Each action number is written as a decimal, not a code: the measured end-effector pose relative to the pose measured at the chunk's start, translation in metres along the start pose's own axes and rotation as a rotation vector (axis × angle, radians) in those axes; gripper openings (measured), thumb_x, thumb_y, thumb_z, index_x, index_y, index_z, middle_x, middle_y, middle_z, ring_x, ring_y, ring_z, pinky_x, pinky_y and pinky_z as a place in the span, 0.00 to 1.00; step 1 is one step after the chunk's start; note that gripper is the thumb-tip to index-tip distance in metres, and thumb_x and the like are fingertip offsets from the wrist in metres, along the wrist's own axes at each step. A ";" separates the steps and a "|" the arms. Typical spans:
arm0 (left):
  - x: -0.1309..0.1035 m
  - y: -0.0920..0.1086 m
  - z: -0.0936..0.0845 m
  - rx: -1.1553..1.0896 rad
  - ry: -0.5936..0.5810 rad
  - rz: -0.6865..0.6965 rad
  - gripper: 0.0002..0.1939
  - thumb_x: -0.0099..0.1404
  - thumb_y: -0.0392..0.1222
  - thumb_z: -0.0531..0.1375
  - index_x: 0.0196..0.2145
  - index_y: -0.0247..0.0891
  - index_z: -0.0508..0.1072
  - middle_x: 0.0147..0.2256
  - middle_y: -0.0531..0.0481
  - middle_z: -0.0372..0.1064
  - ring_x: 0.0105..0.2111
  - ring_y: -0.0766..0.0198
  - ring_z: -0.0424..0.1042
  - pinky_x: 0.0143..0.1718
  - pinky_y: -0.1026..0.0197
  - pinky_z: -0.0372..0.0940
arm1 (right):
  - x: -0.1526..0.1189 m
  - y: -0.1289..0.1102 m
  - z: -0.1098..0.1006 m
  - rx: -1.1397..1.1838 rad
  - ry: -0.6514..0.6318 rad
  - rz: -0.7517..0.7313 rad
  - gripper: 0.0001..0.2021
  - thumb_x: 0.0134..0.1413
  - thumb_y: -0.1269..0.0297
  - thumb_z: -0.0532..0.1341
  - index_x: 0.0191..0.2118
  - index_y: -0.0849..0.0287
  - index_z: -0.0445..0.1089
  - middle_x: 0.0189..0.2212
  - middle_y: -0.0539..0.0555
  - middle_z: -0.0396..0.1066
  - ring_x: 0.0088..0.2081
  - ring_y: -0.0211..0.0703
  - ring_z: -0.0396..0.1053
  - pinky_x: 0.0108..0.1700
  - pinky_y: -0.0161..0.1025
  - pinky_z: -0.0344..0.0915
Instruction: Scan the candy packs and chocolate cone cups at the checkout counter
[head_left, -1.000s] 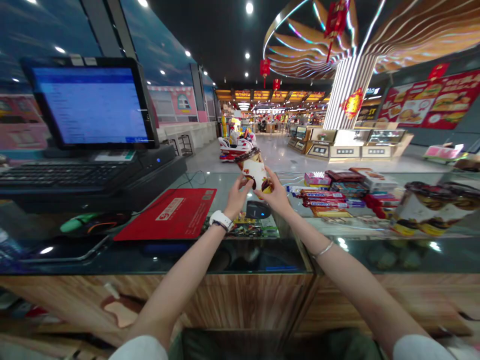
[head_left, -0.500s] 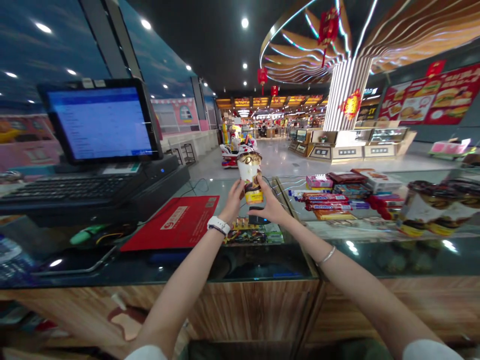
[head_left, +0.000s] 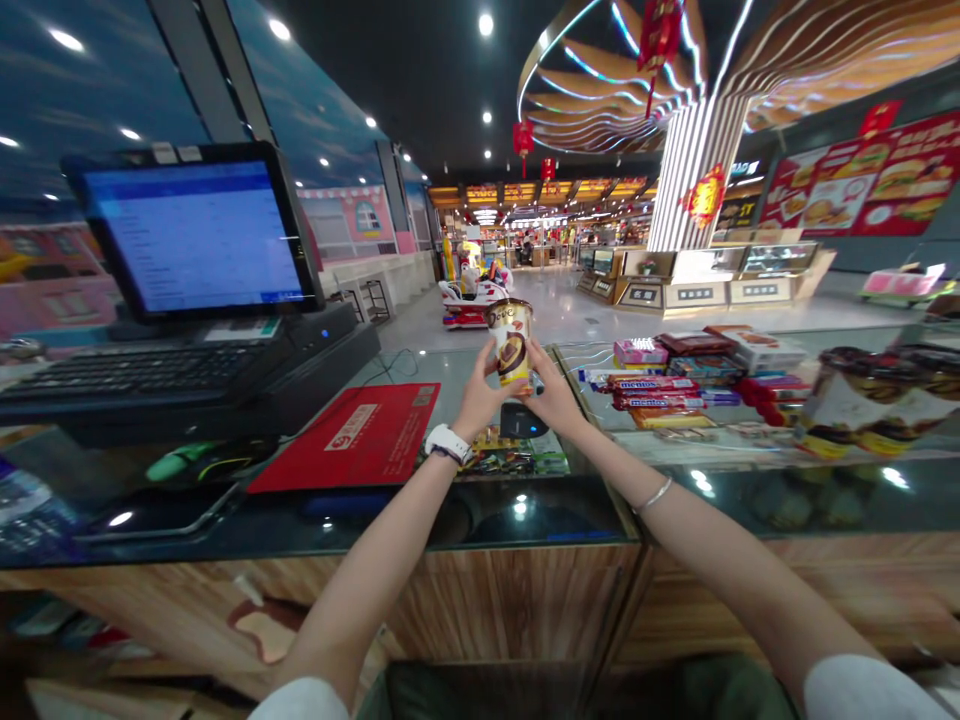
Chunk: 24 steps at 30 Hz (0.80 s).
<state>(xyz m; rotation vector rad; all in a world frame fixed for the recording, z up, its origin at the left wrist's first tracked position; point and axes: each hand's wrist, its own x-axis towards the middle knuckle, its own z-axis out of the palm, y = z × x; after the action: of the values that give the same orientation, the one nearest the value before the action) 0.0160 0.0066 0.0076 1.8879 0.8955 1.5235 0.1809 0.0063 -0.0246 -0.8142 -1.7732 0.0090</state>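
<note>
A white, brown and gold Dove cup (head_left: pixel 512 343) is held upright above the glass counter, near the middle of the view. My left hand (head_left: pixel 480 395) grips its left side, with a white watch on the wrist. On the right side, my right hand (head_left: pixel 553 392) presses its fingers against the cup. Below the hands, a small black device (head_left: pixel 523 421) with a blue light sits over colourful packets. A red mat (head_left: pixel 352 437) lies to the left of the hands.
At the left stand a monitor (head_left: pixel 196 235) and a keyboard (head_left: pixel 127 378). Candy rolls and boxes (head_left: pixel 660 385) lie to the right, with several more cups (head_left: pixel 847 405) at the far right. A ride-on toy (head_left: pixel 472 290) stands beyond the counter.
The cup has moved slightly right and turned in my hands, so a round picture now faces me. My left hand has shifted right, closer to my right hand.
</note>
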 end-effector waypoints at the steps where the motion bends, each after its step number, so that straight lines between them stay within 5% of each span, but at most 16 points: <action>1: -0.002 0.001 0.001 0.003 -0.021 -0.001 0.53 0.49 0.49 0.74 0.67 0.43 0.54 0.55 0.40 0.68 0.56 0.50 0.68 0.60 0.46 0.61 | 0.000 -0.001 -0.001 -0.018 -0.005 -0.004 0.41 0.55 0.69 0.61 0.71 0.50 0.44 0.71 0.57 0.47 0.70 0.48 0.48 0.68 0.50 0.54; 7: -0.004 0.003 0.004 -0.079 -0.052 -0.038 0.59 0.45 0.46 0.75 0.68 0.44 0.48 0.61 0.38 0.61 0.60 0.48 0.63 0.60 0.46 0.63 | -0.001 -0.002 -0.004 -0.024 -0.037 -0.052 0.40 0.55 0.71 0.58 0.71 0.50 0.44 0.71 0.55 0.44 0.70 0.46 0.48 0.69 0.48 0.52; 13: 0.001 -0.002 0.001 -0.308 -0.111 -0.144 0.65 0.44 0.46 0.74 0.70 0.44 0.39 0.56 0.38 0.68 0.52 0.49 0.72 0.53 0.45 0.68 | 0.008 -0.004 -0.019 -0.177 -0.211 -0.168 0.41 0.55 0.65 0.61 0.72 0.51 0.43 0.72 0.57 0.42 0.70 0.51 0.48 0.68 0.53 0.52; 24: 0.006 0.000 -0.010 -0.280 -0.271 -0.149 0.63 0.45 0.46 0.74 0.70 0.47 0.42 0.60 0.40 0.65 0.52 0.48 0.73 0.54 0.46 0.68 | 0.017 -0.009 -0.043 -0.457 -0.304 -0.301 0.39 0.55 0.51 0.65 0.69 0.49 0.52 0.71 0.54 0.44 0.72 0.54 0.38 0.71 0.57 0.40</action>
<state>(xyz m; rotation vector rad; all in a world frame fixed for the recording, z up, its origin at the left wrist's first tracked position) 0.0071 0.0112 0.0130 1.7294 0.6474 1.2004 0.2104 -0.0081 0.0091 -0.8903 -2.2135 -0.5110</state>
